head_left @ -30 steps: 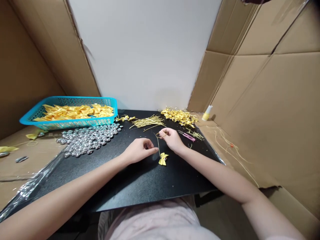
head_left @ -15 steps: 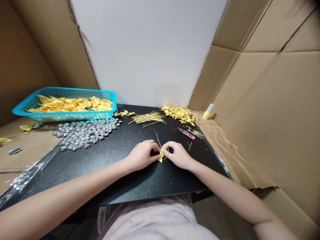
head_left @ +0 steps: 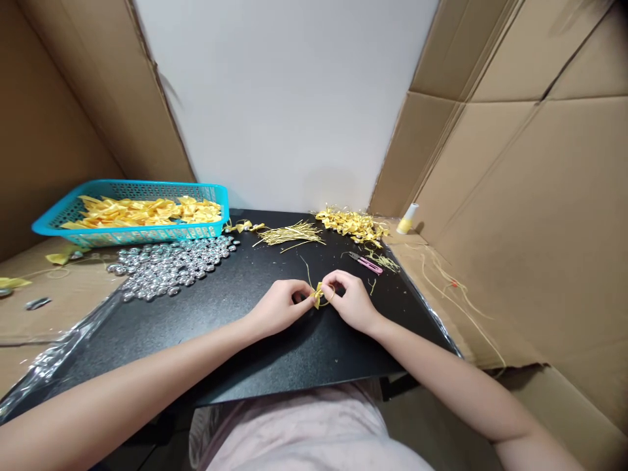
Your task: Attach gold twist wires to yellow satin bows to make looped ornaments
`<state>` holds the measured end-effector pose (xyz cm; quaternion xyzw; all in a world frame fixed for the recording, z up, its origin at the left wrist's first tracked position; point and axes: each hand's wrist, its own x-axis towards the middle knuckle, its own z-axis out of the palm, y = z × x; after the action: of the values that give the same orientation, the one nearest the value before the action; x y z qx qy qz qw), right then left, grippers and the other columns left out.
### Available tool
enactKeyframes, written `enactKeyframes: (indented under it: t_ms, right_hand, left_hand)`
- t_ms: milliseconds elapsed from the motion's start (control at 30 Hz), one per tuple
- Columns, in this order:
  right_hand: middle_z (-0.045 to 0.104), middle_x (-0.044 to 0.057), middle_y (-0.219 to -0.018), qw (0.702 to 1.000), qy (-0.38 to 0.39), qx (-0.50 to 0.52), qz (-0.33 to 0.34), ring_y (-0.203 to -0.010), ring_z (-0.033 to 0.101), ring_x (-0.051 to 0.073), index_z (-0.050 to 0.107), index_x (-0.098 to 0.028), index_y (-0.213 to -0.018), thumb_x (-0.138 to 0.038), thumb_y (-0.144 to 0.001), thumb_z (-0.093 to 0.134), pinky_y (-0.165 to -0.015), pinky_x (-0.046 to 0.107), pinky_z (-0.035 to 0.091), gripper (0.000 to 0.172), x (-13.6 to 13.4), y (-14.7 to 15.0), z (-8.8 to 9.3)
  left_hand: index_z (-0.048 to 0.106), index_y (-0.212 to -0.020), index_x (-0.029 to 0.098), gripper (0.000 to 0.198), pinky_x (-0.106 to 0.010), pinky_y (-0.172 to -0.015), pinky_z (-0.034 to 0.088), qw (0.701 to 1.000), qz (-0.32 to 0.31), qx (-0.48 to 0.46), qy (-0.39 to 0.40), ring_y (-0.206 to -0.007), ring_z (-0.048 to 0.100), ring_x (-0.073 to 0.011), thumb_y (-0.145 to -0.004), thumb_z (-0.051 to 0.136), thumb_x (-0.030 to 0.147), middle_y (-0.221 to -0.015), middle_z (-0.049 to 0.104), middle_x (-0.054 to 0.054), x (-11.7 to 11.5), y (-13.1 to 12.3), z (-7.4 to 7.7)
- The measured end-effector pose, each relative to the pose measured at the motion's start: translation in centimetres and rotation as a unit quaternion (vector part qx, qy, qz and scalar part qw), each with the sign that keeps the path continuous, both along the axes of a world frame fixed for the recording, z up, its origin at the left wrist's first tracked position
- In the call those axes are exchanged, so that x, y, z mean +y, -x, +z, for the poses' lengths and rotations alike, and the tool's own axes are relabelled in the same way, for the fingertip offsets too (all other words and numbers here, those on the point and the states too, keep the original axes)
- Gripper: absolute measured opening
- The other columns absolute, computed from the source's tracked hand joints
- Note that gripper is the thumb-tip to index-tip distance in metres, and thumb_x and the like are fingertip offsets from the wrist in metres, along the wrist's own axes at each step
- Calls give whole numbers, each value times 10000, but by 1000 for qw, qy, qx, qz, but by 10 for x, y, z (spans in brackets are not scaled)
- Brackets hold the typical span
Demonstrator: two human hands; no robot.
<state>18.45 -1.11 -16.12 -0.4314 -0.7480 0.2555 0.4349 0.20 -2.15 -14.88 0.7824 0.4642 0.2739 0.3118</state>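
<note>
- Pale pink top (head_left: 304, 432), its fabric softly creased, with darker folds along its left side
- Bare left forearm (head_left: 161, 369)
- Bare right forearm (head_left: 436, 369)
- Slim bare fingers (head_left: 339, 277)

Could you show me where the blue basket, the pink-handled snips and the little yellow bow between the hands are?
Blue basket (head_left: 147, 233): head view, on its front wall.
Pink-handled snips (head_left: 370, 265): head view, on the handle.
Little yellow bow (head_left: 318, 296): head view, on its visible ribbon.

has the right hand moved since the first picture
Yes, the right hand has moved toward the near edge of the black table, judged against the pink-handled snips.
</note>
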Motion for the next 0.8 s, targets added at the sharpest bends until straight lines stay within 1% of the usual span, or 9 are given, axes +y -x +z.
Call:
enactKeyframes:
  t_ms: [67, 167, 267, 333, 533, 800]
  right_hand:
    - [630, 24, -740, 1000, -19, 4, -6, -695, 567, 142, 599, -181, -711, -194, -802, 567, -649, 264, 448, 98, 0, 0, 1]
    - [634, 26, -742, 999, -30, 5, -13, -702, 566, 147, 593, -185, -709, -193, -802, 570, -661, 272, 453, 97, 0, 1, 1]
    - [640, 28, -749, 999, -33, 10, -15, -706, 570, 147, 585, -184, -698, -188, -802, 568, -662, 272, 451, 105, 0, 1, 1]
    - [642, 32, -759, 999, -32, 12, -12, -717, 574, 149, 584, -183, -694, -188, -801, 568, -662, 272, 449, 108, 0, 1, 0]
    - [623, 33, -758, 999, -51, 4, -13, -741, 565, 160, 563, -188, -677, -196, -805, 569, -673, 284, 443, 128, 1, 1, 0]
    - [630, 37, -802, 997, -72, 10, 10, -787, 596, 166, 563, -197, -685, -178, -808, 576, -733, 301, 475, 125, 0, 3, -1]
  left_hand:
    - [704, -797, 159, 263, -258, -611, 443, 997, 14, -68, 41, -669, 621, -177, -822, 571, 384, -753, 720, -46, 2, -1, -2]
    - [699, -787, 146, 251, -253, -599, 450, 982, 40, -158, 92, -634, 614, -163, -762, 633, 387, -731, 713, -45, 5, -2, -4]
    - [681, -738, 143, 218, -237, -570, 434, 963, 54, -220, 144, -562, 571, -128, -725, 659, 359, -645, 670, -16, 6, -5, -3]
    - [670, -731, 142, 193, -230, -571, 427, 952, 57, -249, 167, -557, 568, -121, -711, 670, 333, -612, 652, -3, 6, -6, -1]
    - [670, -745, 125, 220, -242, -620, 438, 933, 62, -287, 208, -608, 603, -133, -678, 712, 330, -623, 674, -25, 3, -8, 0]
    - [678, -728, 122, 260, -235, -609, 430, 923, 89, -310, 210, -610, 585, -122, -613, 785, 329, -651, 686, -27, 8, -7, -6]
